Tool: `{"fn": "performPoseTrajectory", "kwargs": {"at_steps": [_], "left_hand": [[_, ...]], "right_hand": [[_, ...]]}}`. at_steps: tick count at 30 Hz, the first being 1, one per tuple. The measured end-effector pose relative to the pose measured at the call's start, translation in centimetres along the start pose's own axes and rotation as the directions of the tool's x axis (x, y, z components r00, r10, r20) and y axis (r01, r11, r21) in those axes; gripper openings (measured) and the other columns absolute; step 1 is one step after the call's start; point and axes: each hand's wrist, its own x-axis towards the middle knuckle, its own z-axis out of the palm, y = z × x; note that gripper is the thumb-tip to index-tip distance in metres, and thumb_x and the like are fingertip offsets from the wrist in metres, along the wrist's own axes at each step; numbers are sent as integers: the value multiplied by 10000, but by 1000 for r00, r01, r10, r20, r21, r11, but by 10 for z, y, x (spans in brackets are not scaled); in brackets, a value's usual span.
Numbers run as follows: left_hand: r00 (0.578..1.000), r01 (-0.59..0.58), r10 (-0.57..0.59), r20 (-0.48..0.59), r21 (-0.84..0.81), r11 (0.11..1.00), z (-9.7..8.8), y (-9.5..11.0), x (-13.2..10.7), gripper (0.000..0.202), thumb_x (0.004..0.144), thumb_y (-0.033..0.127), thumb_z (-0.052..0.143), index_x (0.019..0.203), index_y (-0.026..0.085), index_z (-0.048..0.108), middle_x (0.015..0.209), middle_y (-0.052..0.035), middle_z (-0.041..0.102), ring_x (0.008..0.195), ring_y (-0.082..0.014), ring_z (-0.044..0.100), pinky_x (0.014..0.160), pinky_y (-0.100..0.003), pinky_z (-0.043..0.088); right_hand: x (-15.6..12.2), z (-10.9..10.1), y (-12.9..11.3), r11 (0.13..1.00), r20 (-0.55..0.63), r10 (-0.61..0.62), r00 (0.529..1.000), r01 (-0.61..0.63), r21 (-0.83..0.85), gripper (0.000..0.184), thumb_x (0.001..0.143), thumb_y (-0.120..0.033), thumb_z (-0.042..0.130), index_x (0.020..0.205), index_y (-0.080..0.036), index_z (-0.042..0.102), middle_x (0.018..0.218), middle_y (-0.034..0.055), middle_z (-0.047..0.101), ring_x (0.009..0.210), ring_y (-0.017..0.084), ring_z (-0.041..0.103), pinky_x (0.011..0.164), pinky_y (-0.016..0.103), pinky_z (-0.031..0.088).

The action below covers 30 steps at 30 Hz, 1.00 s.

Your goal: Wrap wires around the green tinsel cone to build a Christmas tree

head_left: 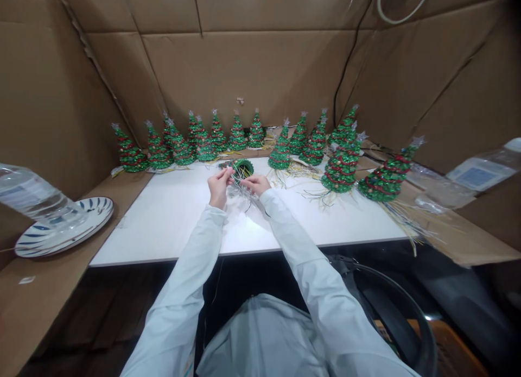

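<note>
A small green Christmas tree lies on its side over the white board, its round hollow base facing me. Thin white, yellow and dark wires trail out of that base. My left hand pinches some of the wires at the left of the base. Close by on the right, my right hand has thumb and fingers pressed together on more of the wires. The fingertips of both hands are a short way apart. Loose wire ends hang below the hands, and their exact paths are too fine to make out.
Several decorated trees with star tops stand along the back of the white board; a leaning tree is at the right. At left, a water bottle rests on a plate. Another bottle lies tilted at right. Cardboard walls surround the table.
</note>
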Motion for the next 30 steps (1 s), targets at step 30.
{"fn": "performPoseTrajectory", "kwargs": {"at_steps": [30], "left_hand": [[999,37,-37,13,3,999,4,4,-5,286,516,283,742,737,106,693,769,-62,670,482,-57,523,472,-197,413]], "right_hand": [[-6,11,-9,941,-199,-116,973,43,-336,149,702,-319,609,759,-204,684,707,-12,661,653,109,559,682,212,418]]}}
